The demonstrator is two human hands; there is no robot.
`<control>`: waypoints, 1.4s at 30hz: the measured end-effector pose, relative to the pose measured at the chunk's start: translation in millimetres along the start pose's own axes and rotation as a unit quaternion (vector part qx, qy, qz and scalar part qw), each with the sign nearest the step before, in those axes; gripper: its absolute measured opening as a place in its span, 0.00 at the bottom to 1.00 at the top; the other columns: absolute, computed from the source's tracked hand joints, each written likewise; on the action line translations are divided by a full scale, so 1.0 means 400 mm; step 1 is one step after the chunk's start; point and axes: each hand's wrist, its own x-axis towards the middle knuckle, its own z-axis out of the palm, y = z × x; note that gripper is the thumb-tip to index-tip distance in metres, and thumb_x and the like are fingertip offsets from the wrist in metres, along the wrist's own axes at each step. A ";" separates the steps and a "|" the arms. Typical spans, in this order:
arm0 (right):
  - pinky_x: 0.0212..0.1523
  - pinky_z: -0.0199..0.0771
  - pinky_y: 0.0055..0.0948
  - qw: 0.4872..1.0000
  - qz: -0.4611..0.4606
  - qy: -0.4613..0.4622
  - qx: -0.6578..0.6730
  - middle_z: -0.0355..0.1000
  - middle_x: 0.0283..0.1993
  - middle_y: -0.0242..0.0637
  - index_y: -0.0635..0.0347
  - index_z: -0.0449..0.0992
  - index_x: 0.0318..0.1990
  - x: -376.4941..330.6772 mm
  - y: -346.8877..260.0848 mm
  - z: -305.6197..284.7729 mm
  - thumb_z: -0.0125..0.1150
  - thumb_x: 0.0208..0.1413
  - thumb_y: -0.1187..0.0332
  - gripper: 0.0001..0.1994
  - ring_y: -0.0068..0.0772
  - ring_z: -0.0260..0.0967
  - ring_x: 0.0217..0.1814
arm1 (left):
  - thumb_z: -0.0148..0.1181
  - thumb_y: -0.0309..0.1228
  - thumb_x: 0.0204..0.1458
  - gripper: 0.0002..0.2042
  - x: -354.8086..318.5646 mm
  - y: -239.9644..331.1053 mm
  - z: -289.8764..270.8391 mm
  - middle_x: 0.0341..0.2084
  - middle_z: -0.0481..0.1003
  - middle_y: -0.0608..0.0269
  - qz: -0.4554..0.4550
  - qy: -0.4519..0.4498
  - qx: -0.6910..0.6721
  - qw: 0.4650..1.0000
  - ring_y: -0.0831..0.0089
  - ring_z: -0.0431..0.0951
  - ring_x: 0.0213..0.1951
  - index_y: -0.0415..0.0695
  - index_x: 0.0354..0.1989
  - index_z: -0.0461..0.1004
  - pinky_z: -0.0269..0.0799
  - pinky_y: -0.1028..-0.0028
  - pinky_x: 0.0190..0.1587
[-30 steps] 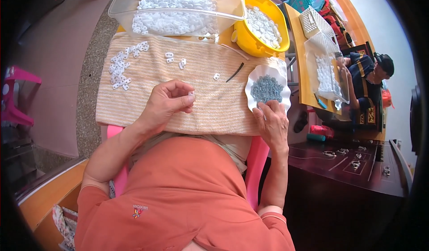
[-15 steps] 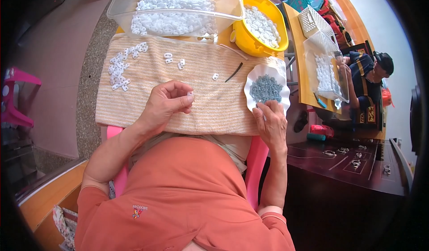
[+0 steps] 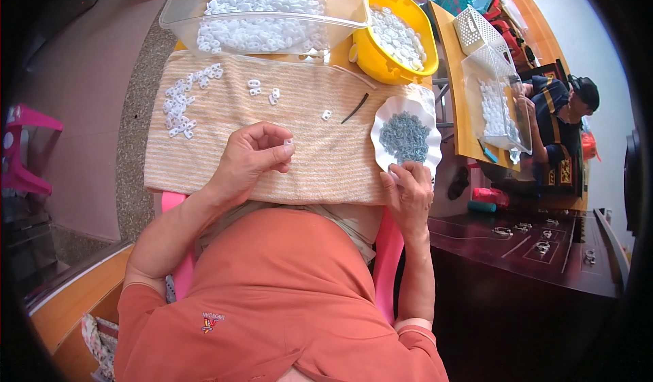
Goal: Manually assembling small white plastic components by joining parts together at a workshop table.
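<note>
My left hand (image 3: 257,156) is held over the middle of the striped towel (image 3: 224,168), thumb and fingers pinching a small white plastic piece (image 3: 288,142). At the near rim of a white wavy-edged dish (image 3: 382,152), my right hand (image 3: 409,190) has thumb and fingertips closed together; whatever is between them is too small to make out. Inside the dish lies a heap of small blue-grey metal bits (image 3: 404,136). Several white two-holed plastic pieces (image 3: 178,107) form a loose cluster at the towel's left, with a few more (image 3: 254,88) farther right.
Behind the towel stand a clear bin (image 3: 343,22) of white pieces and a yellow basin (image 3: 364,49) of white round pieces. A thin black strip (image 3: 355,108) lies beside the dish. At right, another person (image 3: 554,113) works by a table with a clear box (image 3: 520,110).
My right hand has drawn back slightly from the heap toward the dish's near rim, fingertips pinched. My left hand keeps its place and its hold on the white plastic piece.
</note>
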 end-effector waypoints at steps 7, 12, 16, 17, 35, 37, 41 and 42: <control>0.35 0.69 0.35 0.998 0.006 0.056 0.020 0.71 0.33 0.42 0.63 0.79 0.34 -0.008 -0.012 0.016 0.70 0.45 0.72 0.09 0.41 0.68 0.35 | 0.62 0.23 0.52 0.09 -0.001 0.000 0.003 0.29 0.76 0.65 -0.002 0.006 0.001 1.000 0.80 0.76 0.29 0.38 0.41 0.74 0.75 0.80 0.33; 0.33 0.69 0.33 0.997 0.022 0.070 0.034 0.71 0.33 0.41 0.64 0.78 0.33 -0.021 -0.016 0.030 0.69 0.46 0.74 0.07 0.39 0.68 0.34 | 0.62 0.22 0.52 0.09 -0.001 -0.001 0.002 0.29 0.76 0.65 -0.001 0.007 -0.003 1.000 0.79 0.76 0.29 0.38 0.41 0.74 0.75 0.80 0.34; 0.33 0.70 0.33 0.996 0.028 0.065 0.045 0.71 0.33 0.41 0.64 0.77 0.33 -0.021 -0.018 0.029 0.67 0.47 0.76 0.06 0.39 0.68 0.33 | 0.63 0.22 0.52 0.09 0.001 -0.001 0.001 0.29 0.76 0.65 -0.002 0.007 -0.007 1.000 0.79 0.76 0.29 0.38 0.41 0.74 0.75 0.80 0.34; 0.33 0.70 0.33 0.997 0.027 0.065 0.045 0.71 0.33 0.41 0.64 0.77 0.33 -0.020 -0.019 0.027 0.67 0.47 0.76 0.06 0.39 0.68 0.33 | 0.62 0.22 0.53 0.09 0.001 -0.001 0.000 0.29 0.76 0.66 -0.002 0.005 -0.001 1.000 0.80 0.76 0.30 0.39 0.42 0.74 0.76 0.79 0.34; 0.38 0.68 0.23 0.965 0.072 0.040 0.248 0.70 0.33 0.36 0.67 0.74 0.33 0.014 -0.026 0.010 0.63 0.52 0.79 0.04 0.26 0.67 0.35 | 0.61 0.24 0.55 0.08 -0.014 -0.012 0.016 0.28 0.77 0.65 0.024 -0.070 0.083 0.994 0.81 0.76 0.30 0.36 0.41 0.77 0.76 0.80 0.36; 0.38 0.67 0.20 0.945 0.105 -0.013 0.309 0.70 0.34 0.35 0.68 0.73 0.36 0.027 -0.077 0.009 0.61 0.53 0.81 0.04 0.23 0.65 0.35 | 0.60 0.24 0.55 0.08 -0.015 -0.017 0.020 0.29 0.77 0.65 0.024 -0.104 0.104 0.989 0.82 0.76 0.31 0.35 0.42 0.77 0.74 0.81 0.35; 0.37 0.68 0.22 0.922 0.049 -0.078 0.375 0.72 0.34 0.38 0.67 0.74 0.33 0.058 -0.177 0.014 0.63 0.50 0.82 0.05 0.27 0.68 0.35 | 0.60 0.26 0.56 0.08 -0.022 -0.023 0.036 0.28 0.77 0.65 -0.003 -0.138 0.103 0.985 0.82 0.75 0.30 0.35 0.41 0.77 0.73 0.81 0.34; 0.37 0.69 0.23 0.925 0.018 -0.082 0.371 0.72 0.33 0.39 0.67 0.75 0.32 0.067 -0.198 0.017 0.64 0.49 0.81 0.04 0.29 0.70 0.35 | 0.60 0.26 0.56 0.08 -0.025 -0.028 0.037 0.27 0.77 0.65 -0.009 -0.146 0.086 0.985 0.82 0.75 0.29 0.35 0.41 0.77 0.72 0.81 0.34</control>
